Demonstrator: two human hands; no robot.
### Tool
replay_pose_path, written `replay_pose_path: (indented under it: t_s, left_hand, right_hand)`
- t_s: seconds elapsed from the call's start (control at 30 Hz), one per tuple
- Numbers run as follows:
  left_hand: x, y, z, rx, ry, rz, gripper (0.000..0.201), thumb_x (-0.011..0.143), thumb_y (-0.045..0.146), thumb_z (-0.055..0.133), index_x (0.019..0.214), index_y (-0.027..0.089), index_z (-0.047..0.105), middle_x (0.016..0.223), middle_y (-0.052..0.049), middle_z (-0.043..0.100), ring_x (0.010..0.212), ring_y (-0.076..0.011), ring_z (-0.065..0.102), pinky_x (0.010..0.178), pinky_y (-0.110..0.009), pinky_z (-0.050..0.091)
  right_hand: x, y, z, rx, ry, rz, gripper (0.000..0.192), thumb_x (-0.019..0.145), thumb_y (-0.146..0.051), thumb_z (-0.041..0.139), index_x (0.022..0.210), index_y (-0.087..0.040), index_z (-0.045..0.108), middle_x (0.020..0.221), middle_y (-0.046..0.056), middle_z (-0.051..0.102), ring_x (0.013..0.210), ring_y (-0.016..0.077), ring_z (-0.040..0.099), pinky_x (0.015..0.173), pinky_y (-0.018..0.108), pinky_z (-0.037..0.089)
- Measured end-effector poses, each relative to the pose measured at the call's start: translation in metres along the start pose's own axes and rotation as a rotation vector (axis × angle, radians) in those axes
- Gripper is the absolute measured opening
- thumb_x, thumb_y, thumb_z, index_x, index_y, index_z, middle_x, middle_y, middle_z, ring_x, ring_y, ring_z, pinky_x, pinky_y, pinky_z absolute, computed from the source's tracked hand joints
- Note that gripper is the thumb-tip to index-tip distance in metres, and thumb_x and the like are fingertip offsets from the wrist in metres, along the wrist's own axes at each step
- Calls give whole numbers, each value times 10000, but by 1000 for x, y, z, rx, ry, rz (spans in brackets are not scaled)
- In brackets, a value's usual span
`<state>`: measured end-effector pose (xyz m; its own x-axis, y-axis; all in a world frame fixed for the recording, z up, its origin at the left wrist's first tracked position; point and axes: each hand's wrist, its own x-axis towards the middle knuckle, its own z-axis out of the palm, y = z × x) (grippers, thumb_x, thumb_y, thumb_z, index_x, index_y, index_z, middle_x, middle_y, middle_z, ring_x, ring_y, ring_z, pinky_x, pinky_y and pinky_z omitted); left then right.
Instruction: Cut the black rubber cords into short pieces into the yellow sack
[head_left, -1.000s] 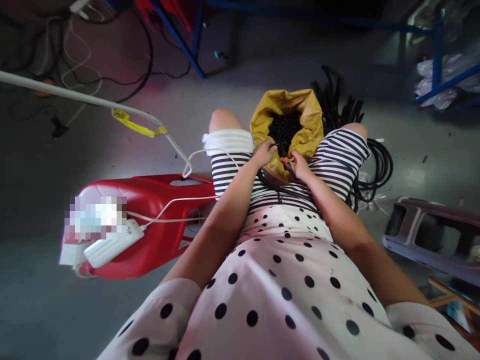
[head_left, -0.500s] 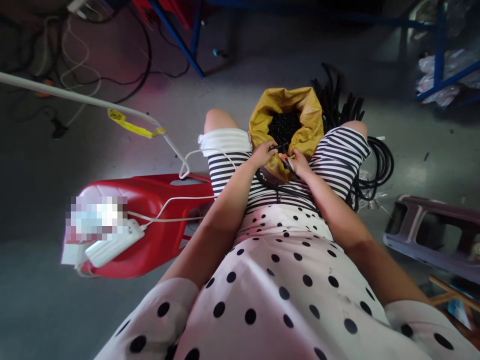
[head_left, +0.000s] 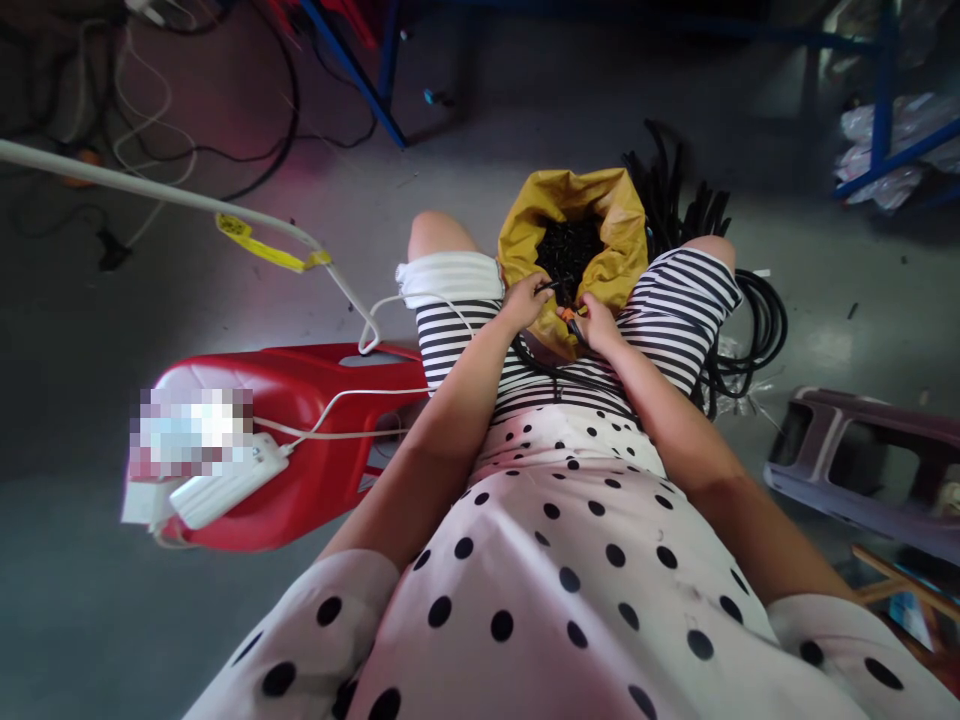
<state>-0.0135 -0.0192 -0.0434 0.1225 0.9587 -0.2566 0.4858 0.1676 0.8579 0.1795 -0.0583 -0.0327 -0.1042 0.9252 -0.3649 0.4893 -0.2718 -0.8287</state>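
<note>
**Both hands at the mouth of a yellow bag**

The person sits with a yellow bag [head_left: 600, 270] standing between the knees; it is open at the top and full of small black pieces [head_left: 568, 252]. The left hand [head_left: 525, 301] is at the near rim of the bag, its fingers pinched on a thin black piece [head_left: 550, 287] that points toward the other hand. The right hand [head_left: 596, 322] is just beside it, closed around a small tool with orange on it [head_left: 571, 318]; what kind of tool it is, I cannot tell. The two hands are very near each other, almost touching, over the striped shorts.

A thin black cable [head_left: 559, 372] lies across the lap below the hands. On the floor behind the right knee is a coil of black hoses [head_left: 757, 320]. At the person's left stands a red plastic stool [head_left: 300, 400] with a white power strip [head_left: 225, 487] on it.
</note>
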Motion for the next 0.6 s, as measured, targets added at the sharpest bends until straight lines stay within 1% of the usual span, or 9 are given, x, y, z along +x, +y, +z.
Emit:
replay_pose_path:
  t_s: [0.07, 0.13, 0.23, 0.33, 0.47, 0.53, 0.6]
  left_hand:
    - [-2, 1, -1, 25, -44, 30, 185, 914, 141, 642, 1056, 179, 754, 1090, -70, 802, 1087, -242, 709, 1088, -377, 536]
    - [-4, 3, -2, 45, -92, 58, 203, 907, 142, 641, 1066, 176, 764, 1073, -65, 801, 1071, -246, 712, 1079, -382, 538]
    - [-5, 4, -3, 51, -109, 75, 218, 907, 151, 638, 1078, 167, 773, 1074, -71, 803, 1072, -254, 718, 1076, -392, 537]
    - [-6, 2, -1, 30, -85, 68, 217, 912, 153, 631, 1083, 161, 765, 1103, -85, 804, 1085, -250, 720, 1075, -387, 537]
    - [-4, 1, 4, -2, -51, 34, 157, 922, 167, 646, 1045, 177, 742, 1083, -78, 790, 1079, -237, 714, 1075, -374, 541]
    - [-2, 2, 5, -26, 17, -19, 108, 945, 181, 658, 1032, 181, 722, 1049, -76, 772, 1071, -234, 709, 1060, -369, 544]
    - [0, 5, 1, -106, 85, -123, 92, 989, 223, 666, 1069, 189, 697, 995, -65, 741, 976, -215, 705, 967, -353, 565]
  right_hand:
    - [0, -1, 0, 1, 12, 51, 752, 720, -902, 837, 877, -272, 457, 704, -5, 536, 726, 218, 514, 627, 350, 383]
    - [-1, -2, 1, 15, 4, 90, 735, 741, -888, 828, 888, -273, 453, 708, -7, 546, 726, 219, 517, 625, 344, 375]
    - [-1, -5, 0, -5, -10, 98, 689, 799, -849, 811, 891, -271, 448, 714, -6, 546, 735, 221, 522, 650, 351, 381]
    - [1, -4, 0, -38, 4, 60, 656, 821, -806, 826, 898, -266, 462, 728, 4, 544, 764, 231, 524, 677, 364, 394]
    - [4, 2, 1, -29, 36, 18, 677, 783, -822, 847, 897, -270, 472, 744, 13, 558, 778, 236, 525, 666, 363, 404]
    - [6, 5, 3, -3, 38, 24, 693, 768, -847, 838, 893, -275, 466, 732, 8, 560, 747, 227, 524, 633, 353, 400]
    - [6, 7, 5, 36, 29, 31, 700, 782, -876, 802, 903, -282, 452, 711, -3, 550, 700, 213, 519, 592, 340, 391]
